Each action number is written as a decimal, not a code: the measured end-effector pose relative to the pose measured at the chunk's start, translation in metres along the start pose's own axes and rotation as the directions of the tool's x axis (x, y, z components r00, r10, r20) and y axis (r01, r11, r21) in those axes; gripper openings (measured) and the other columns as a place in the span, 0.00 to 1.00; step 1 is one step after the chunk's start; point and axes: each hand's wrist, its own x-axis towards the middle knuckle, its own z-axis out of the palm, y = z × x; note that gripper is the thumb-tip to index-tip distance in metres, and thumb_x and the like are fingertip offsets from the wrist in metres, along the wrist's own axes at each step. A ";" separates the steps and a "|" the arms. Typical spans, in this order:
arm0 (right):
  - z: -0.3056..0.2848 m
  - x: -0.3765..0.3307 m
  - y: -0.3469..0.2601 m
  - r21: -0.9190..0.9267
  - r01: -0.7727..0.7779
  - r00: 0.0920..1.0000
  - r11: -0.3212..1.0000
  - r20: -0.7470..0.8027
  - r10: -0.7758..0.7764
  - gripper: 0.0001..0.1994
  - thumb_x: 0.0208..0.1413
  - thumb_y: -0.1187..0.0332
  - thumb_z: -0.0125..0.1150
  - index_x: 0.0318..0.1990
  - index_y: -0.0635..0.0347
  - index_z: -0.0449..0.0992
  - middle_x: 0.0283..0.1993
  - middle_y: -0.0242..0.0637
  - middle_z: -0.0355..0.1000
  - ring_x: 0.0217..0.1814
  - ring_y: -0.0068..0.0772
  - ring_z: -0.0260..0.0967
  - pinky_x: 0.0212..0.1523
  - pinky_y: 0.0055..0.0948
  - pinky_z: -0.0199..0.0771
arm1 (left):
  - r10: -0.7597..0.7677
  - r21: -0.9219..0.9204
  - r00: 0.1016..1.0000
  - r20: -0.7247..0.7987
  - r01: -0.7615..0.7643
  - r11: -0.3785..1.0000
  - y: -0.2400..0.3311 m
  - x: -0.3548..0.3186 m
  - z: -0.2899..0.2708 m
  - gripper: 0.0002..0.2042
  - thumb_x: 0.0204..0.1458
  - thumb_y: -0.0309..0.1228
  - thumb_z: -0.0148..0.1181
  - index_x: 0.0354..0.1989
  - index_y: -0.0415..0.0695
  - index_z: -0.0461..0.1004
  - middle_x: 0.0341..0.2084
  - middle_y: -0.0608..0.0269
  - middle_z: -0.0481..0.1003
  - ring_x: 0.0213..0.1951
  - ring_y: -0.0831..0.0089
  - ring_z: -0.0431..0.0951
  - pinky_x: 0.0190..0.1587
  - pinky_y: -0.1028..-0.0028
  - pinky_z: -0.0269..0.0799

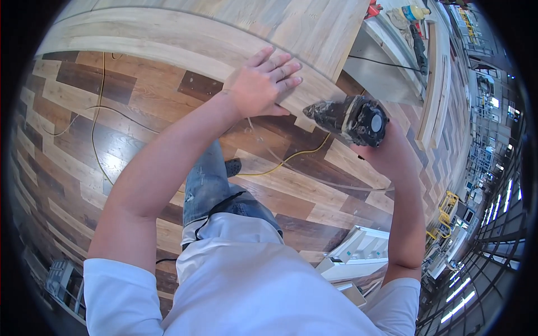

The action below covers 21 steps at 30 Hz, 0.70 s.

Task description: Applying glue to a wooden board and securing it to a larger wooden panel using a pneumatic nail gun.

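Left hand open, fingers slightly spread, palm down along the pale wooden panel's edge, arm stretched forward. Right hand, partly hidden, wrapped around a dark power tool, nose near that edge.

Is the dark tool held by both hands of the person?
No, only the right hand grips the tool, while the left hand lies open on the pale wood.
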 end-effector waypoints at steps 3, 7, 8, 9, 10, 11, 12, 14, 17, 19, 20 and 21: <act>0.000 -0.002 -0.009 -0.006 0.006 1.000 1.000 -0.010 -0.006 0.12 0.37 0.75 0.70 0.32 0.64 0.77 0.26 0.45 0.75 0.30 0.45 0.73 0.33 0.34 0.72 | -0.011 0.011 1.000 -0.026 0.011 1.000 -0.001 -0.002 0.004 0.34 0.34 0.54 0.67 0.52 0.51 0.73 0.56 0.67 0.69 0.61 0.67 0.64 0.66 0.57 0.52; 0.005 0.000 -0.004 -0.055 0.027 0.999 0.998 -0.041 -0.030 0.12 0.37 0.74 0.70 0.33 0.64 0.78 0.26 0.45 0.75 0.30 0.44 0.73 0.33 0.34 0.72 | 0.026 0.029 1.000 0.008 -0.026 0.999 -0.007 -0.003 0.005 0.36 0.35 0.52 0.67 0.55 0.52 0.70 0.58 0.67 0.66 0.62 0.67 0.62 0.66 0.58 0.52; 0.006 0.000 0.001 -0.068 0.066 0.995 0.996 -0.068 -0.070 0.12 0.37 0.73 0.70 0.33 0.64 0.78 0.26 0.45 0.75 0.30 0.44 0.74 0.33 0.34 0.72 | 0.057 0.041 0.997 0.048 -0.059 0.997 -0.008 -0.003 0.003 0.37 0.34 0.51 0.68 0.57 0.53 0.68 0.59 0.67 0.65 0.63 0.68 0.62 0.66 0.59 0.51; 0.006 0.001 0.003 -0.069 0.064 0.996 0.996 -0.058 -0.068 0.12 0.37 0.73 0.70 0.33 0.64 0.78 0.26 0.45 0.75 0.30 0.44 0.74 0.33 0.34 0.72 | 0.050 0.036 0.997 0.050 -0.052 0.998 -0.008 -0.003 0.002 0.37 0.34 0.51 0.68 0.57 0.53 0.68 0.59 0.67 0.65 0.63 0.68 0.62 0.66 0.59 0.51; 0.005 0.002 0.005 -0.091 -0.032 0.999 0.995 -0.017 0.030 0.19 0.38 0.69 0.73 0.39 0.63 0.74 0.32 0.41 0.75 0.35 0.37 0.73 0.38 0.32 0.72 | 0.070 0.081 0.993 0.092 -0.077 0.994 -0.009 -0.003 0.001 0.38 0.34 0.51 0.68 0.58 0.54 0.67 0.60 0.67 0.64 0.63 0.68 0.61 0.67 0.59 0.51; 0.004 0.002 0.007 -0.117 -0.123 0.992 0.985 0.021 0.126 0.26 0.38 0.65 0.77 0.44 0.63 0.71 0.38 0.38 0.74 0.39 0.30 0.72 0.42 0.30 0.72 | 0.086 0.127 0.987 0.135 -0.103 0.987 -0.010 -0.003 0.001 0.39 0.34 0.50 0.69 0.59 0.54 0.66 0.61 0.67 0.63 0.64 0.69 0.60 0.67 0.60 0.50; 0.005 0.002 0.012 -0.120 -0.122 0.992 0.985 0.029 0.126 0.26 0.38 0.65 0.77 0.44 0.63 0.71 0.38 0.38 0.74 0.39 0.30 0.72 0.42 0.30 0.72 | 0.073 0.123 0.988 0.138 -0.090 0.988 -0.009 -0.004 0.001 0.39 0.32 0.49 0.70 0.59 0.55 0.66 0.61 0.68 0.63 0.64 0.69 0.59 0.68 0.61 0.50; 0.008 0.001 0.018 -0.207 -0.102 0.995 0.973 -0.034 0.097 0.26 0.39 0.64 0.76 0.45 0.64 0.71 0.38 0.38 0.75 0.39 0.30 0.72 0.42 0.31 0.72 | 0.059 0.094 0.992 0.116 -0.070 0.993 -0.008 -0.004 0.002 0.39 0.32 0.48 0.70 0.59 0.55 0.66 0.61 0.68 0.63 0.64 0.69 0.59 0.68 0.61 0.50; 0.007 0.001 0.008 -0.210 -0.217 0.976 0.953 -0.045 0.212 0.27 0.39 0.63 0.76 0.45 0.64 0.70 0.38 0.39 0.75 0.38 0.28 0.73 0.41 0.30 0.73 | 0.041 0.048 0.996 0.085 -0.045 0.998 -0.008 -0.005 0.006 0.39 0.33 0.49 0.69 0.59 0.54 0.66 0.61 0.68 0.63 0.64 0.69 0.59 0.67 0.60 0.49; 0.009 0.001 0.002 -0.190 -0.202 0.979 0.961 -0.043 0.197 0.27 0.39 0.63 0.76 0.45 0.64 0.71 0.38 0.39 0.75 0.38 0.28 0.73 0.41 0.30 0.73 | 0.032 0.028 0.996 0.080 -0.035 0.999 -0.009 -0.007 0.008 0.38 0.35 0.50 0.68 0.60 0.54 0.66 0.61 0.68 0.62 0.64 0.69 0.59 0.67 0.59 0.49; 0.009 0.001 0.001 -0.171 -0.191 0.981 0.967 -0.048 0.185 0.26 0.39 0.63 0.76 0.45 0.64 0.71 0.38 0.38 0.75 0.38 0.28 0.73 0.40 0.30 0.73 | 0.041 0.055 0.997 0.071 -0.045 0.997 -0.009 -0.007 0.008 0.38 0.35 0.51 0.67 0.59 0.54 0.66 0.61 0.67 0.63 0.64 0.69 0.60 0.67 0.59 0.49; 0.009 0.001 0.002 -0.172 -0.190 0.982 0.967 -0.047 0.185 0.26 0.39 0.63 0.76 0.45 0.64 0.71 0.38 0.38 0.75 0.38 0.28 0.73 0.40 0.30 0.73 | 0.050 0.084 0.997 0.061 -0.055 0.995 -0.009 -0.008 0.009 0.38 0.36 0.51 0.67 0.59 0.54 0.66 0.61 0.67 0.63 0.64 0.69 0.60 0.67 0.59 0.49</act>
